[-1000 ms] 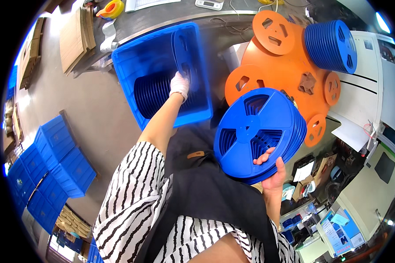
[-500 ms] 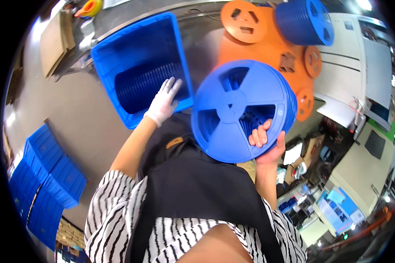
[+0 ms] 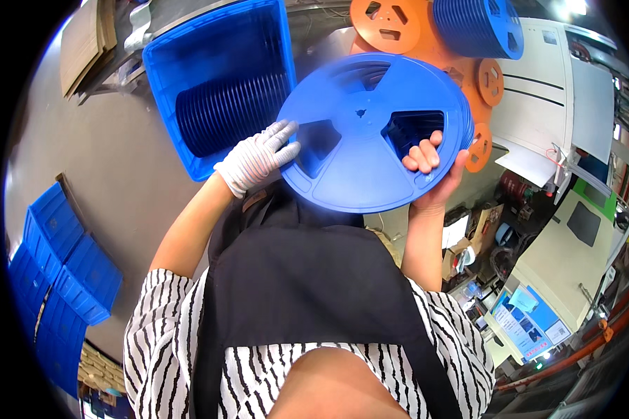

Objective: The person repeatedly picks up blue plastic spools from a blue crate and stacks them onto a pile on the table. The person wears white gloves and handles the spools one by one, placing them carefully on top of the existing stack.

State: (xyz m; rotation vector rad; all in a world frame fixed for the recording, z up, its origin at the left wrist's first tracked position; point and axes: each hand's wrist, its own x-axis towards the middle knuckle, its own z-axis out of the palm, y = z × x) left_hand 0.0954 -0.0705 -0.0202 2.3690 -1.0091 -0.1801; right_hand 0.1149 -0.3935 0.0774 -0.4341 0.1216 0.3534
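Observation:
My right hand (image 3: 432, 167) is bare and grips a stack of blue plastic reels (image 3: 370, 164) in front of me. Its fingers hook through a window in the nearest reel, and the thumb presses on the rim. On my left hand (image 3: 258, 155) is a whitish glove. Its stretched fingers rest at the left edge of the nearest reel; the thumb is hidden. Just beyond that hand, a blue bin (image 3: 162, 98) has a row of dark blue reels (image 3: 234, 112) lying in it on edge.
An orange rack (image 3: 476, 105) with round orange discs (image 3: 388, 24) stands at far right, bearing another row of blue reels (image 3: 472, 28). Blue crates (image 3: 87, 279) are stacked on the left. Flat cardboard (image 3: 87, 45) leans at far left. A pale machine cabinet (image 3: 566, 237) stands right.
My left hand has come from over the bin to the reel's left edge. The held stack has shifted up and slightly left, still in my right hand.

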